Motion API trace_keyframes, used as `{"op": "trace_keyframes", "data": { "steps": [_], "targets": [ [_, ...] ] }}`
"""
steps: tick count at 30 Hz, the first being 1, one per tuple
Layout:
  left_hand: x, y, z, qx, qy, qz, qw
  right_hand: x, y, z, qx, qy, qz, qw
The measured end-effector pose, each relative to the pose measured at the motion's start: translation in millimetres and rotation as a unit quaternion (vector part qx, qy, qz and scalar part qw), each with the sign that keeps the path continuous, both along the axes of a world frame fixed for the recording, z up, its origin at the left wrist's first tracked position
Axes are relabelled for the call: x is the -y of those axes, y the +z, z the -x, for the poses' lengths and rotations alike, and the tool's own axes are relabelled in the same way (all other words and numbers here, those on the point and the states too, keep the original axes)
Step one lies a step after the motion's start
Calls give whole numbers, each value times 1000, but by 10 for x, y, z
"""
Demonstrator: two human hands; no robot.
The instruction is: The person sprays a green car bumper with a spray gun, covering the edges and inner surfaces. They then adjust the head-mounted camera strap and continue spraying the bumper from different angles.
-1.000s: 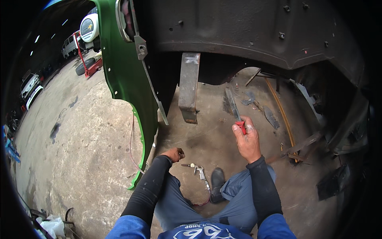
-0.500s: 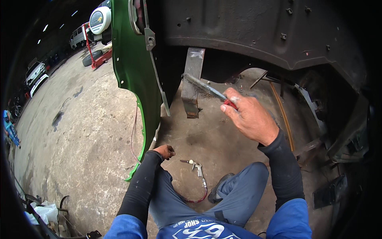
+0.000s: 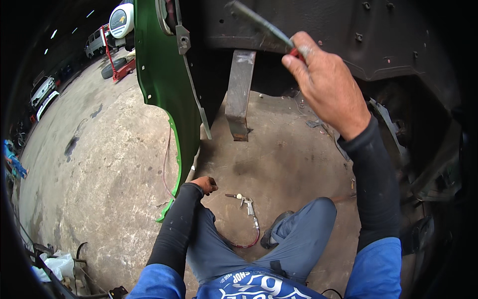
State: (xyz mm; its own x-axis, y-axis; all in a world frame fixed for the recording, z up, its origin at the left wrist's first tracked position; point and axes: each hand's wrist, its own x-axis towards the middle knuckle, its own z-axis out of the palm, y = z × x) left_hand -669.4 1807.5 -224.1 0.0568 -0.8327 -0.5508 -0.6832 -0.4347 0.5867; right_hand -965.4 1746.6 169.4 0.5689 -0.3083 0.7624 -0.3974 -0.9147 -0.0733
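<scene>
Raised before the dark panel, my right hand is closed round the red handle of a long, narrow metal tool. The tool's far end points up and left, blurred, and I cannot make out its exact kind. Below it, a grey metal bracket slants down from the dark body panel; the tool is apart from it. My left hand is by my left knee, fingers curled in, and nothing shows in them. On the floor between my legs lies an air blow gun with a red hose.
A green fender with a bright green edge stands at my left. Farther left are a red jack, a loose tire and parked vehicles. Dark metal body parts hang at the right.
My right hand has lifted the tool up and away from the bracket, to the front of the dark panel. My left hand has hardly moved. The view has shifted slightly.
</scene>
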Motion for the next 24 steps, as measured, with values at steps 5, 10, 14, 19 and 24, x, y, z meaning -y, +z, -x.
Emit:
{"op": "trace_keyframes", "data": {
  "steps": [5,10,14,19,24],
  "targets": [
    [-66,-21,-60,-13,23,26,999,-266,-461,-1,-198,-29,-58,978],
    [-18,-31,-47,-9,13,-12,1000,-51,-347,322,-62,26,-44,997],
    [0,-38,4,-6,-2,-15,1000,-36,-773,122,-105,4,-32,994],
    [-80,-48,-63,-41,47,16,998,-204,-1440,413,-260,-35,-110,959],
    [-70,-32,-94,5,10,-28,1000,-254,-1439,337,-98,46,-58,992]
  ]
}}
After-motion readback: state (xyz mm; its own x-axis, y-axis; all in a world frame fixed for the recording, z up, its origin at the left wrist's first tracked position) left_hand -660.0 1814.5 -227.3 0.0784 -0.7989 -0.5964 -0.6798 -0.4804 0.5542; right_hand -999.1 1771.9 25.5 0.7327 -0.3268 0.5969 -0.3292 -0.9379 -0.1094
